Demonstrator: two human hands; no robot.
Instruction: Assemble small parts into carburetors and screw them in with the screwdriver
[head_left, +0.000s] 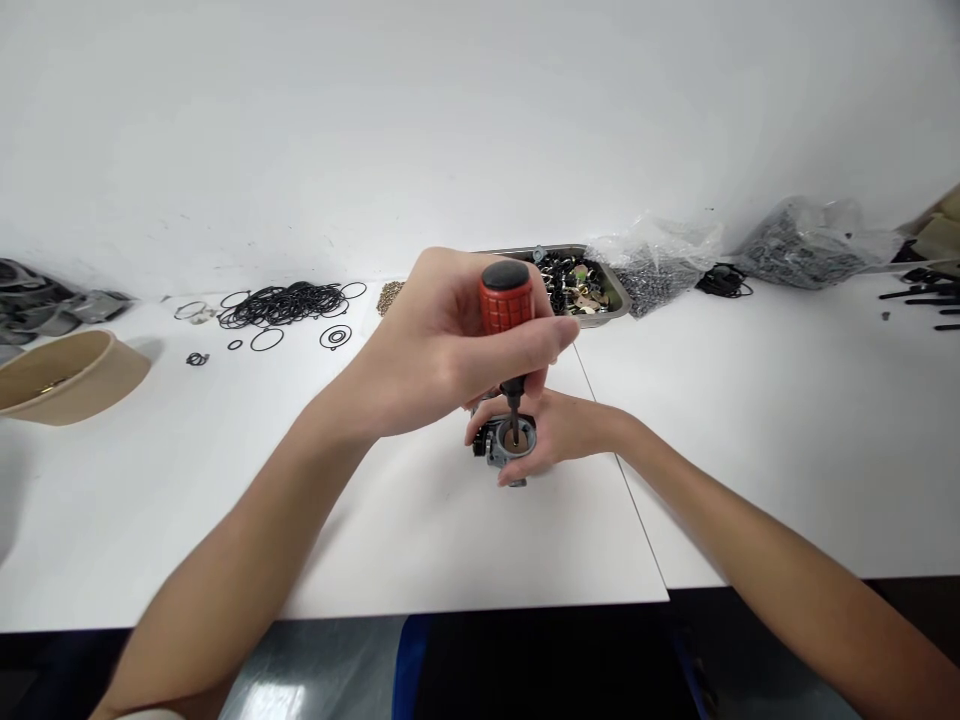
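Note:
My left hand [442, 360] is wrapped around the red and black handle of a screwdriver [506, 308], which stands nearly upright. Its tip reaches down into the round bore of a small grey metal carburetor [495, 452]. Inside that bore a brass-coloured plate [510, 441] shows, and the tip meets it or something small on it. Low over the white table, my right hand [559, 428] grips the carburetor from the right, fingers behind it and thumb in front. The left hand's fingers partly cover the carburetor's far side.
Black rubber rings [289, 303] lie heaped at the back left, beside a tan bowl [112, 375]. Behind my hands sits a metal tray [619, 300] of small parts. Plastic bags of parts [799, 245] and black rods [926, 290] are at the right. A seam crosses the table [420, 540].

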